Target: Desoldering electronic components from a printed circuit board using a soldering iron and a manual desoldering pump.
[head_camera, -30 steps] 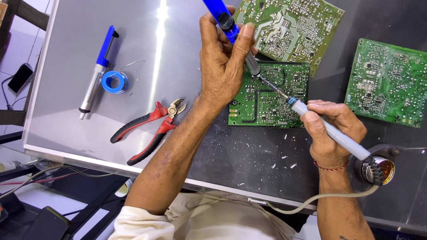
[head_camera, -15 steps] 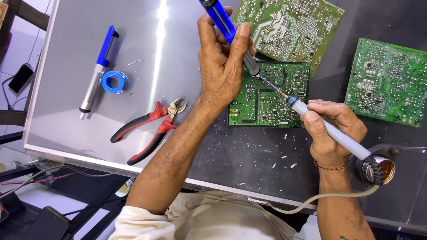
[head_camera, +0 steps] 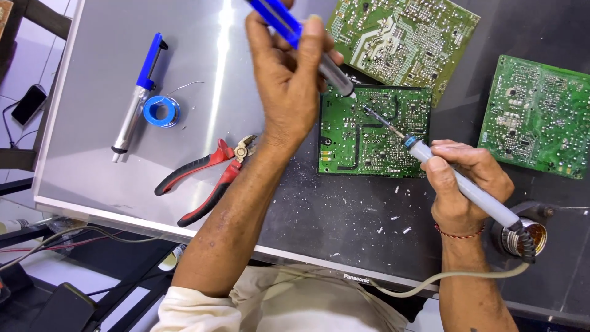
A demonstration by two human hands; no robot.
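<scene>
Left hand (head_camera: 289, 86) wrapped tight round blue pump (head_camera: 310, 46), tip down on green board (head_camera: 373, 131) lying flat. Right hand (head_camera: 464, 184) gripping iron (head_camera: 455, 178) like a pen, tip touching same spot, to melt and suck.

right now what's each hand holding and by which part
Left hand grips the desoldering pump around its barrel; right hand holds the soldering iron by its grey handle.

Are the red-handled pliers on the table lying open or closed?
Open. The red-handled pliers lie flat on the grey sheet, handles spread apart in a V; neither hand touches them. Whether the jaw tips are parted is too small to tell.
</scene>
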